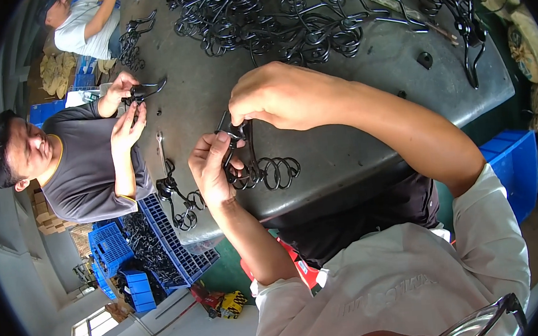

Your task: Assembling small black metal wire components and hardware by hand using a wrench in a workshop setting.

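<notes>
A black coil spring is gripped by the fingers of the upturned left hand. Its far end is pinched by the right hand, arched palm-down.

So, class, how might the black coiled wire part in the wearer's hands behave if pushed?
The coiled part is probably stiff yet springy, since its loops stand out round and unsagging beyond the left hand. Its glossy surface suggests it may be slippery. Its open loops could snag neighbours, as the tangled pile hints.
</notes>
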A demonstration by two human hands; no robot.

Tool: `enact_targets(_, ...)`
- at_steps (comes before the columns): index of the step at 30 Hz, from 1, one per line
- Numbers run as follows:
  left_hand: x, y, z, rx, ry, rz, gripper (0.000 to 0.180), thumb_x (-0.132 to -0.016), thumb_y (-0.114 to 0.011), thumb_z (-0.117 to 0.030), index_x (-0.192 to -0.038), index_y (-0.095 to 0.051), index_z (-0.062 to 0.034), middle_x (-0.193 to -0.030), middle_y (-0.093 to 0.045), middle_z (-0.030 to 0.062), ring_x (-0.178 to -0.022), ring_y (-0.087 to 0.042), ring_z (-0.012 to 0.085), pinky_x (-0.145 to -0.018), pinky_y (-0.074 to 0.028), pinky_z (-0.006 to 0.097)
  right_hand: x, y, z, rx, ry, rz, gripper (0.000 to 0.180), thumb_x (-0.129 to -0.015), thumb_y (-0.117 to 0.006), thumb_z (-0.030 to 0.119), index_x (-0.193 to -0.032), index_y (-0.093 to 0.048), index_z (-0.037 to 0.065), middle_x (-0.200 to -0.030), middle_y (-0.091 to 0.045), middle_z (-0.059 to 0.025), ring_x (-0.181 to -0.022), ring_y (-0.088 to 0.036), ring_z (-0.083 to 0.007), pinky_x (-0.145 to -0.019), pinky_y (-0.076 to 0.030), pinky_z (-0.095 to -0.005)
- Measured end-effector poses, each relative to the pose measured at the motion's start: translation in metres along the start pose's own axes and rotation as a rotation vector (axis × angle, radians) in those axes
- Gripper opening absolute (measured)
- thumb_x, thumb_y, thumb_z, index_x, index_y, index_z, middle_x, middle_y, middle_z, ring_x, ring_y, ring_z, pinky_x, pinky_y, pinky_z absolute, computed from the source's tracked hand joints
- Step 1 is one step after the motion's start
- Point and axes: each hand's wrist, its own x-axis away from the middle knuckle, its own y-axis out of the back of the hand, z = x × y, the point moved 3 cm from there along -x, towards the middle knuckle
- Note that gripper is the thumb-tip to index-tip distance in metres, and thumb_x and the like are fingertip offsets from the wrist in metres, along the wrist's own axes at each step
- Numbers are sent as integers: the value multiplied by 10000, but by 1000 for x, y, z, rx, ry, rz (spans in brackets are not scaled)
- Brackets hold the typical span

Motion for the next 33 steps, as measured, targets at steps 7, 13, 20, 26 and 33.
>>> enact_targets(7,2,-4,-1,18,-13,21,253,-932,-803,-218,-926,-667,-5,-798,-748,129,-463,-596,101,-393,-419,197,6,2,7,158,77,17,160,-802,-668,-57,-940,-640,20,-960,-646,-89,-942,-658,-304,-744,-565,-433)
enact_targets(13,7,-11,-2,-70,-61,41,259,-910,-828,-177,-986,-665,9,-830,-750,119,-490,-616,106,-412,-433,201,14,7,16,189,154,121,174,-730,-686,-36,-865,-593,24,-934,-608,-63,-938,-641,-276,-717,-578,-403)
enact_targets(20,12,-17,-5,-125,-54,46,294,-887,-853,-164,-1017,-664,21,-847,-752,115,-526,-648,113,-428,-440,200,22,2,19,359,244,102,126,-742,-690,95,-780,-573,70,-880,-516,-29,-863,-595,-221,-654,-569,-365)
enact_targets(26,13,-17,-4,-118,-76,48,293,-886,-853,-150,-1026,-663,24,-835,-749,112,-563,-673,114,-441,-437,193,23,1,22,381,268,148,137,-718,-704,71,-763,-575,72,-869,-498,-29,-843,-577,-221,-638,-556,-370)
enact_targets(33,18,-27,-9,-210,-104,-40,216,-875,-802,-32,-1000,-654,62,-811,-736,90,-608,-683,97,-476,-459,192,26,5,15,332,124,71,146,-717,-733,25,-784,-604,43,-919,-610,-55,-809,-633,-254,-628,-556,-369)
